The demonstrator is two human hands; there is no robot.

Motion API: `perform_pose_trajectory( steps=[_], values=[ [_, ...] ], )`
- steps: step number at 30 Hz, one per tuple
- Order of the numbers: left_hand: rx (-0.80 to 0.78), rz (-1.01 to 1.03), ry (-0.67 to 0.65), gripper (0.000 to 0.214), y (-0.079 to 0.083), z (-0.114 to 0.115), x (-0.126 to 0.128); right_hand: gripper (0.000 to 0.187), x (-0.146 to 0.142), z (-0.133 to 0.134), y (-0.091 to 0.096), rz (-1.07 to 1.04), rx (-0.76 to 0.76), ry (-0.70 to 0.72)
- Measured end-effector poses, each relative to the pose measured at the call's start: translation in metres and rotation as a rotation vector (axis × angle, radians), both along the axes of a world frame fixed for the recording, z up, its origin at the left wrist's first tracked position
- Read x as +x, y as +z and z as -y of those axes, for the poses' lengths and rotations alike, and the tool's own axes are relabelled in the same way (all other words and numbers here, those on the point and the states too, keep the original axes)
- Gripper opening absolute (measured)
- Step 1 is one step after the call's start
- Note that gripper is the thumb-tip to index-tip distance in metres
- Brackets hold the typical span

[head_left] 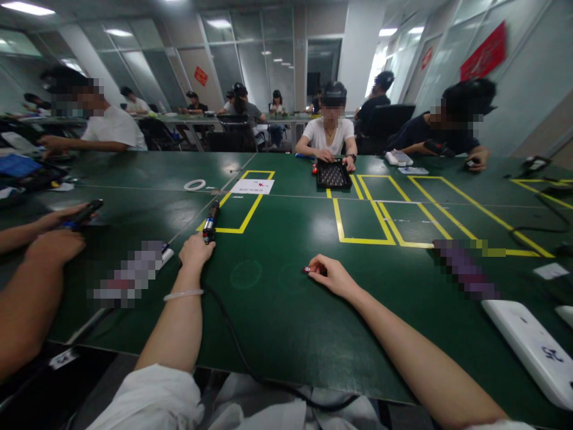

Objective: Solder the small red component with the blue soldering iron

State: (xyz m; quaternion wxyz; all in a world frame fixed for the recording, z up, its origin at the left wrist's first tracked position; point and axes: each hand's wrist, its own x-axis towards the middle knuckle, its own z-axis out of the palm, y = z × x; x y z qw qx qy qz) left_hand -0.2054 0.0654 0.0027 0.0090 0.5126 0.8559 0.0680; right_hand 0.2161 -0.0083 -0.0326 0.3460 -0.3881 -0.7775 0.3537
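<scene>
My left hand (196, 251) is closed around the near end of a dark cylindrical tool (210, 220) with a silver and blue band. The tool points away from me over the green table (277, 334), beside a yellow taped outline; its exact kind is unclear. On the right, the fingertips of my right hand (330, 276) pinch a small red and silver piece (307, 270), low over the table. Much of that piece is hidden by the fingers. A black cable (233, 331) runs from near my left wrist down toward my lap.
A white sheet (253, 187) and a white ring (194, 186) lie farther back. Opposite, a person handles a black tray (333, 174). A neighbour's hands (56, 239) are close on my left. A white power bank (528, 346) and a blurred-out phone (465, 270) lie right.
</scene>
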Motion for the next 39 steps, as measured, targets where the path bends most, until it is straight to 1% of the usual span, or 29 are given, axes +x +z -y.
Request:
perform_pose_trajectory(
  steps=[4, 8, 13, 19, 23, 26, 29, 33, 36, 39],
  values=[
    [0.014, -0.025, -0.038, 0.051, 0.003, 0.001, 0.017, 0.010, -0.001, 0.000, 0.002, 0.008, -0.006, -0.005],
    [0.015, -0.043, -0.138, 0.047, 0.006, 0.005, 0.047, 0.011, -0.001, 0.001, 0.004, 0.012, -0.012, -0.007],
    [0.042, -0.076, -0.361, 0.042, 0.007, 0.019, 0.101, 0.011, -0.001, 0.001, 0.003, 0.022, -0.003, -0.020],
    [0.116, -0.099, -0.627, 0.045, 0.004, 0.049, 0.171, 0.012, 0.000, -0.001, 0.001, -0.002, -0.004, -0.075],
    [0.123, -0.062, -0.752, 0.047, 0.004, 0.068, 0.204, 0.012, 0.002, -0.003, 0.000, -0.009, 0.004, -0.104],
    [0.103, -0.018, -0.800, 0.044, 0.006, 0.079, 0.219, 0.012, 0.002, -0.003, 0.000, -0.004, 0.002, -0.111],
    [0.099, -0.006, -0.837, 0.040, 0.007, 0.088, 0.227, 0.011, 0.001, -0.003, 0.000, 0.004, 0.007, -0.114],
    [0.109, -0.005, -0.874, 0.038, 0.006, 0.098, 0.232, 0.009, 0.001, -0.003, -0.002, 0.035, 0.019, -0.092],
    [0.125, 0.007, -0.912, 0.039, 0.005, 0.102, 0.234, 0.011, 0.002, -0.004, -0.005, 0.061, 0.024, -0.065],
    [0.130, 0.022, -0.934, 0.044, 0.004, 0.104, 0.235, 0.015, 0.003, -0.005, -0.005, 0.042, 0.007, -0.040]
  ],
)
